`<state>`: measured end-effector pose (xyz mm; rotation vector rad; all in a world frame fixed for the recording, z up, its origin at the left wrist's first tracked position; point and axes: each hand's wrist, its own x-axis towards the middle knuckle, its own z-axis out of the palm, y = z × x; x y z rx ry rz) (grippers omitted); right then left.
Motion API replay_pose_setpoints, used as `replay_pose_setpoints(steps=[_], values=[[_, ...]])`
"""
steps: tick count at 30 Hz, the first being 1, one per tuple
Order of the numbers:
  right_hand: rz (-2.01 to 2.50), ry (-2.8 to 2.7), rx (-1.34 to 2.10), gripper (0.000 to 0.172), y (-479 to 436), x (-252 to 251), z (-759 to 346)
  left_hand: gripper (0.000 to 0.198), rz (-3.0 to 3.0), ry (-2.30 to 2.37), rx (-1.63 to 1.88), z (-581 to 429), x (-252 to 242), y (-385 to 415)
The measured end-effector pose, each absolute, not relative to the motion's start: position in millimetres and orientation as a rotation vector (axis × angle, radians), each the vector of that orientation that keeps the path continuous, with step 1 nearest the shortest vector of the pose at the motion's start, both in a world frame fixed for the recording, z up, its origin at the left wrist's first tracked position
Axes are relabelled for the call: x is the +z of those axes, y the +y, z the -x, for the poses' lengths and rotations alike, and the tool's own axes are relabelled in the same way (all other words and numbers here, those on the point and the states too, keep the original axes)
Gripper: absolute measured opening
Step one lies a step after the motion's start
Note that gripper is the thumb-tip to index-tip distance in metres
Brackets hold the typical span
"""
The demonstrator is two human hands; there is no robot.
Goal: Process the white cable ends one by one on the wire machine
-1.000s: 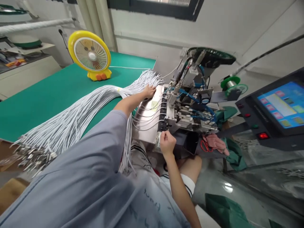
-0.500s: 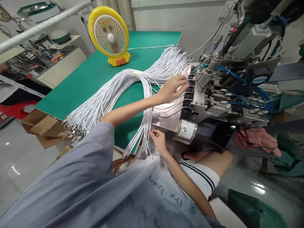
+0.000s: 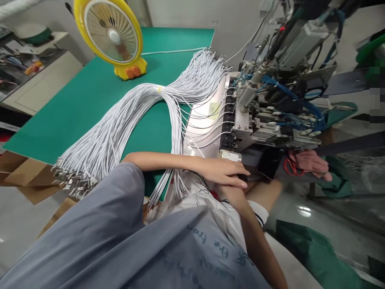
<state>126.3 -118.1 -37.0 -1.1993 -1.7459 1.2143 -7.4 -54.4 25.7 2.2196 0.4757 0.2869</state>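
My left hand [image 3: 222, 171] lies over my right wrist, its fingers stretched out and holding nothing. Beneath it is my right hand [image 3: 233, 194], whose fingers are hidden. Close above the left forearm, a large bundle of white cables [image 3: 138, 100] is spread in a bent fan, with metal ends at the lower left. Several single cables [image 3: 207, 116] cross a pale metal plate [image 3: 198, 147] and run into the row of black slots [image 3: 229, 114] on the machine. The cable tails [image 3: 177, 184] hang by my lap.
A yellow fan [image 3: 111, 36] stands on the green table [image 3: 48, 116]. The machine [image 3: 258, 108], with blue hoses, rises to the right. Beyond my hands are a dark phone-like slab [image 3: 269, 162], red-handled scissors [image 3: 291, 166] and a pink cloth [image 3: 314, 164]. Cardboard boxes [image 3: 33, 176] sit at lower left.
My left hand has left the machine's slots and come down onto my right wrist. My right hand has moved right, away from the cable tails. The view has shifted.
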Motion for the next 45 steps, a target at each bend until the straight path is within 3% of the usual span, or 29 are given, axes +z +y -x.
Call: replay_pose_setpoints(steps=[4,7,10,15,20,28,34,40,45], values=[[1.383,-1.505,1.404,0.008,-120,-4,-177,0.042,-2.011,0.494,0.278,7,19,-48],[1.302,-1.191,1.423,0.022,-123,2,-185,0.030,-1.859,0.488,0.398,6,19,-48],[1.114,-1.031,1.461,0.024,-121,-4,-180,0.035,-1.669,0.548,0.391,5,22,-52],[1.024,-1.067,1.224,0.012,-118,-9,-168,0.032,-1.578,0.531,0.538,1,29,-61],[1.054,-1.178,1.217,0.019,-116,-2,-171,0.032,-1.562,0.560,0.629,1,28,-65],[1.283,-1.347,1.268,0.013,-103,21,-184,0.031,-2.292,0.528,0.700,7,21,-54],[1.225,-1.257,1.218,0.014,-101,7,-177,0.026,-2.306,0.560,0.794,5,14,-53],[1.261,-1.195,0.915,0.015,-110,-7,-161,0.021,-2.177,0.618,0.862,2,15,-56],[1.425,-1.527,0.646,0.017,-105,8,-164,0.028,-2.604,0.624,0.719,9,14,-47]])
